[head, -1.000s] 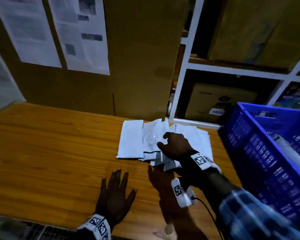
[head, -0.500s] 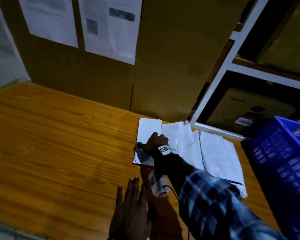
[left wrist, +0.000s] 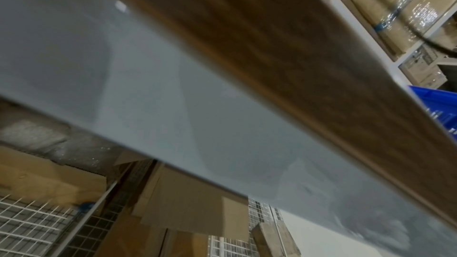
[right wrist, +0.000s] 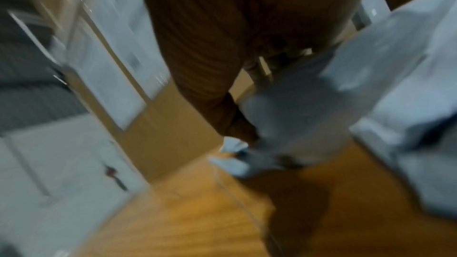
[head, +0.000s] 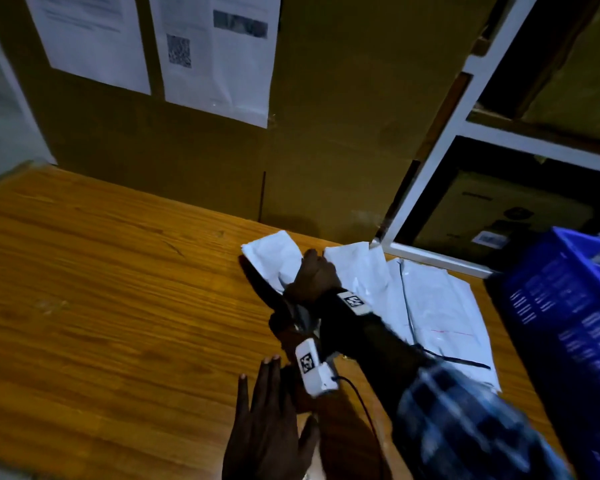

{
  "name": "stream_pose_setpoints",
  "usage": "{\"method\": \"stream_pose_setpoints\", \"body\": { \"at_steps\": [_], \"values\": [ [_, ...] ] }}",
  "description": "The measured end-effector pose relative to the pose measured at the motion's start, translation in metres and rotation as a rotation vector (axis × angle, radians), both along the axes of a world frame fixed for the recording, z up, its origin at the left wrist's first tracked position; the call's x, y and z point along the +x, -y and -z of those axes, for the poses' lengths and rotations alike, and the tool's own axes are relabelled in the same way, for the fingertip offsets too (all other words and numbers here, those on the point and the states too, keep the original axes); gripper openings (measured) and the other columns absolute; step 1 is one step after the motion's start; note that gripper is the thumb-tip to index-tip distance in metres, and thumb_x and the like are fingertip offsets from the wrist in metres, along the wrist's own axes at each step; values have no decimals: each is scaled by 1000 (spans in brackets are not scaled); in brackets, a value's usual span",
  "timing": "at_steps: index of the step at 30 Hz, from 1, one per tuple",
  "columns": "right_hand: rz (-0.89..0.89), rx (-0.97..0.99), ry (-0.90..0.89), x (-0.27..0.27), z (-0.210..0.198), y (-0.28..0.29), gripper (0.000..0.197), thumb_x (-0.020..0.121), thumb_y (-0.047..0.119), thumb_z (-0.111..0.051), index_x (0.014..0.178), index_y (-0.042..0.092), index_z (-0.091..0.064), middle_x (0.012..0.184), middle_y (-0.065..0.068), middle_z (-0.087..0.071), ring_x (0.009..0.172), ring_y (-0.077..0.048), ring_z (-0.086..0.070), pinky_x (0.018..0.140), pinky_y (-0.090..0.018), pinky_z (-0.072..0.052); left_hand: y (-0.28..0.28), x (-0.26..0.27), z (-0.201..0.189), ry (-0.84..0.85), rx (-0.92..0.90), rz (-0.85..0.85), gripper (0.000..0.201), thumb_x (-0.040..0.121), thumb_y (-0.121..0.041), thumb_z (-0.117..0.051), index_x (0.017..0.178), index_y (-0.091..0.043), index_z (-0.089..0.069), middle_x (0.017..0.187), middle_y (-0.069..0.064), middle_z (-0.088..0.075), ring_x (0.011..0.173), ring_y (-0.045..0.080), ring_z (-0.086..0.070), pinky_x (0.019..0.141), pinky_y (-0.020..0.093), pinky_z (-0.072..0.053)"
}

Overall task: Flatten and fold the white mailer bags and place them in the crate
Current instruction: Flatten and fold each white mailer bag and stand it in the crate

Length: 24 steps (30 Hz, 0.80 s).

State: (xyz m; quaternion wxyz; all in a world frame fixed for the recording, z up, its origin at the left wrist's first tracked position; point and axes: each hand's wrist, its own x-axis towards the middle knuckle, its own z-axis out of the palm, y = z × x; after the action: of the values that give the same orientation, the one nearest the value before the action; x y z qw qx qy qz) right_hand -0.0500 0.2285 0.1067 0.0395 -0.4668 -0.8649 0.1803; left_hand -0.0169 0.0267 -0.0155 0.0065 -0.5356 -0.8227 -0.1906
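The left hand (head: 267,424) is laid flat on the table (head: 101,289) near its front edge, fingers straight and together, nothing held. Just past it, the right hand (head: 314,277) is closed around the near end of one white mailer bag (head: 274,256), which is lifted and crumpled over the table toward its back edge. The other bags (head: 437,306) are spread flat to the right of it, reaching the table's right side, where the blue crate (head: 568,306) stands.

The bag is judged to be light, thin and limp, likely slick (it sags and creases where gripped), so it should be taken by an edge or corner and smoothed under a flat palm; little risk of damage is expected.

The layout of table, pile and crate is given only by the head view. From the right wrist view, though blurred, the fingers (right wrist: 210,85) are seen curled on a bunched fold of the bag, which the head view hides behind the knuckles. The left wrist view shows only the table's front edge from below, not the hand.
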Motion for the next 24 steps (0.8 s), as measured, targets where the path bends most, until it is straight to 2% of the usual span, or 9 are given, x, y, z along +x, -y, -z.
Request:
{"method": "stream_pose_setpoints", "body": {
  "at_steps": [3, 5, 9, 11, 14, 17, 19, 21, 24],
  "values": [
    [-108, 44, -42, 50, -33, 6, 67, 71, 58, -58, 112, 5, -54, 113, -17, -56, 108, -37, -54, 83, -39, -45, 0, -2, -5, 60, 12, 11, 74, 83, -52, -42, 130, 3, -56, 139, 20, -51, 135, 31, -41, 109, 52, -23],
    [-175, 65, -84, 97, -45, 17, 63, 67, 56, -57, 106, 7, -62, 106, -14, -62, 103, -33, -58, 77, -33, -41, 1, -3, -6, 168, 43, 39, 69, 96, -47, -26, 130, 6, -55, 135, 21, -55, 132, 28, -39, 112, 44, -21],
    [-168, 1, -68, 203, -34, 56, 51, 83, 38, -68, 128, 18, -55, 121, -5, -56, 121, -25, -53, 96, -27, -40, 7, -5, -12, 368, 298, -26, 70, 101, -50, -18, 133, 2, -51, 130, 22, -57, 122, 33, -50, 108, 26, -25],
    [-190, -102, -122, 246, -14, 73, 40, 86, 40, -62, 121, 21, -58, 115, 0, -60, 125, -27, -53, 94, -25, -47, 11, -6, -12, 517, 423, -91, 71, 95, -59, -23, 139, -9, -46, 138, 15, -52, 127, 30, -49, 107, 28, -32],
    [-305, -119, 41, 283, 16, 82, 61, 69, 54, -58, 115, 14, -66, 103, -8, -65, 104, -31, -64, 81, -39, -55, 19, 2, -16, 499, 392, 114, 74, 94, -66, -27, 147, -16, -37, 152, 3, -37, 139, 20, -36, 112, 37, -31],
    [-406, -27, 121, 284, 26, 87, 74, 69, 47, -65, 134, 14, -53, 124, -7, -58, 122, -28, -52, 104, -43, -38, 24, 18, -12, 237, 232, 422, 69, 99, -58, -32, 151, -14, -29, 158, -1, -25, 146, 15, -20, 115, 32, -21],
    [-383, -26, 197, 275, 26, 95, 92, 68, 44, -73, 148, 18, -35, 143, -1, -42, 139, -19, -33, 118, -46, -11, 24, 24, -12, 165, 118, 453, 71, 98, -61, -32, 153, -17, -23, 160, -5, -17, 148, 12, -13, 117, 30, -15],
    [-392, 32, 172, 268, 26, 103, 104, 61, 48, -71, 150, 17, -28, 148, -2, -35, 142, -18, -24, 118, -48, 4, 24, 27, -13, 148, 42, 399, 74, 96, -67, -27, 154, -21, -18, 160, -11, -10, 148, 8, -7, 117, 26, -11],
    [-374, 83, 101, 253, 30, 113, 96, 66, 38, -65, 150, 10, -28, 151, -9, -31, 143, -23, -20, 118, -47, 4, 23, 29, -13, 155, -38, 334, 80, 91, -75, -14, 154, -26, -8, 159, -16, -1, 146, 1, 3, 116, 17, -2]
  ]
}}
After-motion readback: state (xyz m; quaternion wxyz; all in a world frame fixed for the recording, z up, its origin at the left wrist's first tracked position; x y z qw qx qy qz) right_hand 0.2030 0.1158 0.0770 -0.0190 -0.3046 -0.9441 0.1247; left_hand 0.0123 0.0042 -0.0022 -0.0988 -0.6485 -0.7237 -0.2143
